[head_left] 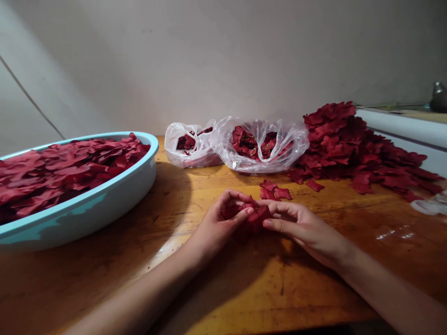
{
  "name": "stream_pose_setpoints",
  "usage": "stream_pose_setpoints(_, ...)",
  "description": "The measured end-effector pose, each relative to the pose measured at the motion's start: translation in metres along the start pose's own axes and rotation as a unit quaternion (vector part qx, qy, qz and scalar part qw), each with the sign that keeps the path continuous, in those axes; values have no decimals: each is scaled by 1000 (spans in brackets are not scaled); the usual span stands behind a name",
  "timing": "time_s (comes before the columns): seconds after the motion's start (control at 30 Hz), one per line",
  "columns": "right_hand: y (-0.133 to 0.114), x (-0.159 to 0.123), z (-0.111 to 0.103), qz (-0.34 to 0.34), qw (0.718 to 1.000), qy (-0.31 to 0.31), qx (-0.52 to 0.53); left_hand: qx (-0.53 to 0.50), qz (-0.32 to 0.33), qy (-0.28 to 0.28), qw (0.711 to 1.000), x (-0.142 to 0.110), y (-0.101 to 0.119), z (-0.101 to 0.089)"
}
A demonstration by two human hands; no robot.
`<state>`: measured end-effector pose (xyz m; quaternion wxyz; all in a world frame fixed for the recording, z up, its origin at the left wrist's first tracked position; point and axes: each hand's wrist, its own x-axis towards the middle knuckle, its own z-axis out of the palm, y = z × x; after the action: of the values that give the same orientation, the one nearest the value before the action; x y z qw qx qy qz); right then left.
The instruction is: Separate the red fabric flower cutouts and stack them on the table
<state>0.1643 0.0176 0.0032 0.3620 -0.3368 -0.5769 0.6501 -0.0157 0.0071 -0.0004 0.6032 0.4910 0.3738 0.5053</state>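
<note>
Both hands meet at the middle of the wooden table (223, 288), low over its surface. My left hand (220, 223) and my right hand (303, 228) are closed together round a small bunch of dark red fabric petals (256, 214), thumbs and fingertips pinching it from either side. Just beyond the hands lie two or three loose red petals (274, 191) on the wood.
A light blue oval basin (115, 197) heaped with red petals stands at the left. Two clear plastic bags (260, 144) with petals sit at the back, and a big loose petal heap (352, 149) spreads at the right. A white ledge (401, 123) borders the far right.
</note>
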Motion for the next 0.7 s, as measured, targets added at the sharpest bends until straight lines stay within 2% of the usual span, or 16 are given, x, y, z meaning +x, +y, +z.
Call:
stream_pose_setpoints(0.17,3,2,0,-15,999,21,18,-12,-44,-12,999,1,0,1)
stream_pose_setpoints(0.27,4,2,-1,-18,998,47,30,-7,-48,3,999,2,3,-1)
stream_pose_setpoints(0.33,3,2,-2,-13,997,64,49,28,-37,22,999,2,5,-3)
stream_pose_setpoints(0.4,1,1,-3,1,994,86,67,106,-12,39,994,3,7,-7)
stream_pose_setpoints(0.47,-1,1,-4,7,991,113,74,208,12,56,976,4,8,-11)
stream_pose_setpoints(0.57,-3,1,-6,-7,982,173,79,342,33,77,936,7,7,-16)
stream_pose_setpoints(0.7,-3,2,-10,-19,973,216,78,422,90,102,896,11,2,-25)
